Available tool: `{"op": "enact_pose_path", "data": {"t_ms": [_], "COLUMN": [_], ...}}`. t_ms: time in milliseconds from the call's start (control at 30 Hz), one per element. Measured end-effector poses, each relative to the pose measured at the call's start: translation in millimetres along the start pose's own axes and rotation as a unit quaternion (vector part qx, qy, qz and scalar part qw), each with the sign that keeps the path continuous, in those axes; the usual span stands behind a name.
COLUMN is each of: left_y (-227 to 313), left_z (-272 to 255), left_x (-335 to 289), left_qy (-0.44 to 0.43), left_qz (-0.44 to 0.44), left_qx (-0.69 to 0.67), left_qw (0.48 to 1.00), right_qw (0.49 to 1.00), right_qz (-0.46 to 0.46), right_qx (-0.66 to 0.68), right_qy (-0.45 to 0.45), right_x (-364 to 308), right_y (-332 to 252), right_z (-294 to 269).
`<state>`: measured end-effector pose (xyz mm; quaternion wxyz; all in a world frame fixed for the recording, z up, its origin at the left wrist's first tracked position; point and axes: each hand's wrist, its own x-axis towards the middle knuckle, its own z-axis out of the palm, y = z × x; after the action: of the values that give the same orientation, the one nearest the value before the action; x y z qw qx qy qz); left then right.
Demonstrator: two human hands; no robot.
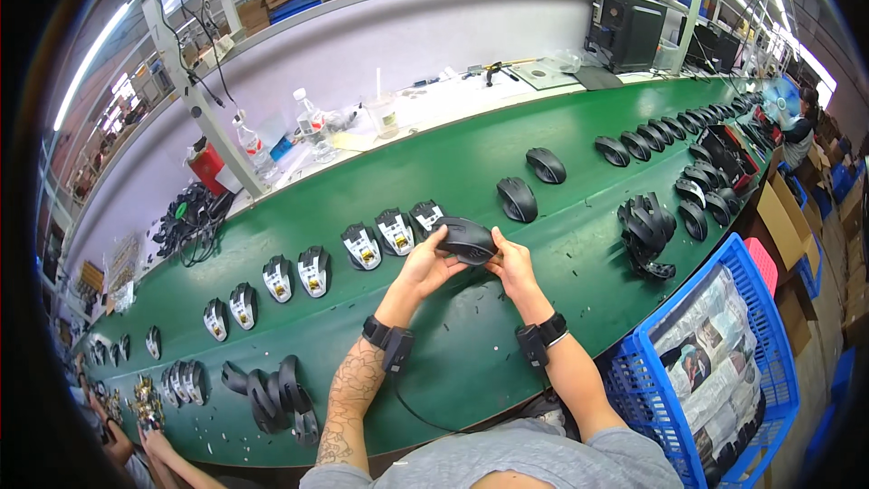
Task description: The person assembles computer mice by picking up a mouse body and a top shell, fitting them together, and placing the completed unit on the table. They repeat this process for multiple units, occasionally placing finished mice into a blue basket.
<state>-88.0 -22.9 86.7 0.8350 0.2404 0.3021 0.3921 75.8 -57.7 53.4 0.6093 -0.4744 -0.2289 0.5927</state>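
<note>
Left hand gripping the left end of a smooth black plastic computer mouse, right hand gripping its right end, fingers curled at both ends. Mouse is up over the long green work surface, in front of the person's chest. 2 wrists, 2 black straps with small boxes. Just left of the mouse: 3 grey-and-black mouse bodies with yellow patches, more of the same spaced out farther left. Beyond, to the right: 2 whole black mice. Heap of curved black plastic shells at right, another at lower left. Blue plastic lattice basket at lower right, printed paper inside.
</note>
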Motion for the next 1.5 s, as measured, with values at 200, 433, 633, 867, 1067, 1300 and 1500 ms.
{"op": "enact_pose_path", "data": {"t_ms": [200, 433, 633, 867, 1067, 1300, 1500], "left_y": [-5, -8, -9, 3, -4, -11, -16], "left_z": [-1, 14, 19, -6, 2, 25, 49], "left_x": [11, 31, 116, 160, 141, 95, 37], "left_qy": [0.035, 0.072, 0.223, 0.25, 0.191, 0.116, 0.019], "left_qz": [0.0, 0.004, 0.159, 0.28, 0.3, 0.367, 0.42], "left_qx": [0.018, 0.059, 0.283, 0.611, 0.668, 0.676, 0.544], "left_qw": [0.999, 0.996, 0.919, 0.697, 0.654, 0.629, 0.726], "right_qw": [0.999, 0.999, 0.867, 0.619, 0.519, 0.542, 0.61], "right_qz": [0.02, 0.001, -0.261, -0.375, -0.268, -0.293, -0.44], "right_qx": [0.03, 0.001, -0.367, -0.544, -0.633, -0.622, -0.584], "right_qy": [0.008, 0.048, 0.212, 0.425, 0.508, 0.483, 0.304], "right_x": [4, 7, 34, -2, -1, -3, -49], "right_y": [2, -5, -13, -88, -128, -129, -128], "right_z": [-3, -10, -41, -85, -178, -187, -81]}}
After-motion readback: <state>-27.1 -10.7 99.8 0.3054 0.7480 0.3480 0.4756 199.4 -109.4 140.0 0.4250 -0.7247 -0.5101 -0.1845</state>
